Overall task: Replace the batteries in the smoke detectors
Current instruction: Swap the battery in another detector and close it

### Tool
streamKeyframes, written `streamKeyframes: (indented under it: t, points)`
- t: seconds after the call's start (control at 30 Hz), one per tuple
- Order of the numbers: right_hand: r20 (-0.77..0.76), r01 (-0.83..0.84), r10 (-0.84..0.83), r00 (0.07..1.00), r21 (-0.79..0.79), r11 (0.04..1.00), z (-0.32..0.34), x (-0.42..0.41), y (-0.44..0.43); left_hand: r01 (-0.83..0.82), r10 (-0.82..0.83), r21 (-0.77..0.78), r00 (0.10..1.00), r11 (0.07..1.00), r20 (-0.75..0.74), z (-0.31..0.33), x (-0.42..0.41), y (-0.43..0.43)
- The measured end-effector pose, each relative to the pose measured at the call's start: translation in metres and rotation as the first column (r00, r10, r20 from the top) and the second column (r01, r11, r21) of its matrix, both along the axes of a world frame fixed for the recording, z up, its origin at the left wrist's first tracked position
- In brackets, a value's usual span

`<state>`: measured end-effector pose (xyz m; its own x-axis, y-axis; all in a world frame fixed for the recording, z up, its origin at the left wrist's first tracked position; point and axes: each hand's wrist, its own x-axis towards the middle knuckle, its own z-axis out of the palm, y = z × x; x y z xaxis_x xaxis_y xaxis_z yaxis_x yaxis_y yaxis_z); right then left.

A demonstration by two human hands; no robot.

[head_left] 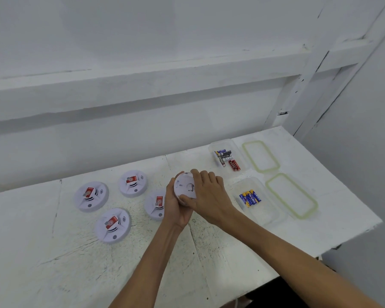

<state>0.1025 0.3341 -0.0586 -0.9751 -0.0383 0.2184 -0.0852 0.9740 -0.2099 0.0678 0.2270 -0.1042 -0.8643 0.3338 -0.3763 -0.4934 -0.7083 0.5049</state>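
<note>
Fingers of R hand: curled over far rim of held smoke detector; thumb pressed on its near rim. Firm grip on unit.

L hand: cups same unit from left and below, thumb up along left rim. Other fingers hidden behind shell; how far they curl can't be told.

Held smoke detector: white, round, 1 pc. Tilted up on edge, back side toward camera, lifted off table. Sits approx. mid-table, between loose detectors at left and battery boxes at right. Dark slot shows near R fingers; too blurred to tell whether batteries are in.

Spare detectors, 4 pcs, face up on table, each w/ red label on top:
- far-left detector
- far detector
- near detector
- half-hidden detector, partly covered by L hand.

Far box: clear plastic, open. Holds mixed batteries, dark and red, lying jumbled.

Near box: clear plastic, open. Holds blue batteries w/ yellow bands, side by side.

Far lid: clear w/ pale green seal, flat on table just right of far box.

Near lid: same type, flat just right of near box.

Table: white, scuffed, set against white wall.
</note>
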Motion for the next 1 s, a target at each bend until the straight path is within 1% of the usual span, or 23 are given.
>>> streamKeyframes:
  t: [0.03,0.07,0.1,0.17,0.2,0.33,0.47,0.57,0.63,0.73,0.8,0.87,0.93,1.0]
  points:
    - [0.037,-0.018,0.023,0.999,-0.136,0.991,0.003,0.001,0.003,0.008,-0.008,0.010,1.000,1.000,0.005,0.002,-0.004,-0.002]
    - [0.038,-0.038,0.050,0.998,-0.271,0.962,0.006,0.004,0.007,0.025,-0.025,0.009,1.000,1.000,0.008,0.005,-0.008,-0.003]
    - [0.005,-0.075,0.081,0.997,-0.335,0.939,0.009,0.006,0.010,0.043,-0.043,-0.006,0.999,0.999,0.015,0.009,-0.012,-0.005]
    - [-0.062,-0.155,0.143,0.988,-0.295,0.943,0.006,0.010,0.015,0.102,-0.101,-0.029,0.994,0.994,0.035,0.016,-0.019,-0.008]
    - [-0.072,-0.174,0.160,0.985,-0.275,0.946,0.002,0.012,0.016,0.139,-0.137,-0.031,0.990,0.990,0.045,0.019,-0.021,-0.010]
    - [-0.064,-0.109,0.093,0.994,-0.326,0.939,-0.010,0.012,0.024,0.253,-0.253,0.017,0.967,0.967,0.036,0.023,-0.022,-0.016]
    - [-0.101,-0.124,0.097,0.990,-0.310,0.943,-0.012,0.010,0.034,0.232,-0.234,0.042,0.971,0.972,0.056,0.014,-0.020,-0.016]
    - [-0.062,-0.086,0.067,0.996,-0.384,0.919,-0.011,0.010,0.037,0.215,-0.215,-0.008,0.977,0.977,0.004,0.013,-0.019,-0.019]
    - [-0.021,-0.066,0.064,0.998,-0.478,0.876,-0.007,0.012,0.038,0.228,-0.231,-0.070,0.972,0.971,-0.041,0.018,-0.017,-0.020]
    - [-0.010,-0.053,0.062,0.998,-0.647,0.761,0.000,0.013,0.040,0.260,-0.283,-0.192,0.954,0.946,-0.100,0.023,-0.016,-0.021]
    - [-0.017,-0.023,0.016,1.000,-0.720,0.694,0.001,0.012,0.039,0.256,-0.315,-0.321,0.938,0.912,-0.148,0.027,-0.015,-0.019]
    - [-0.002,0.032,-0.052,0.999,-0.773,0.633,0.000,0.010,0.039,0.231,-0.335,-0.415,0.921,0.880,-0.200,0.030,-0.012,-0.016]
    - [0.033,0.083,-0.100,0.994,-0.830,0.551,-0.001,0.008,0.039,0.203,-0.341,-0.462,0.909,0.864,-0.239,0.030,-0.010,-0.014]
    - [0.065,0.117,-0.126,0.990,-0.873,0.473,0.000,0.008,0.040,0.173,-0.327,-0.473,0.908,0.864,-0.264,0.032,-0.008,-0.013]
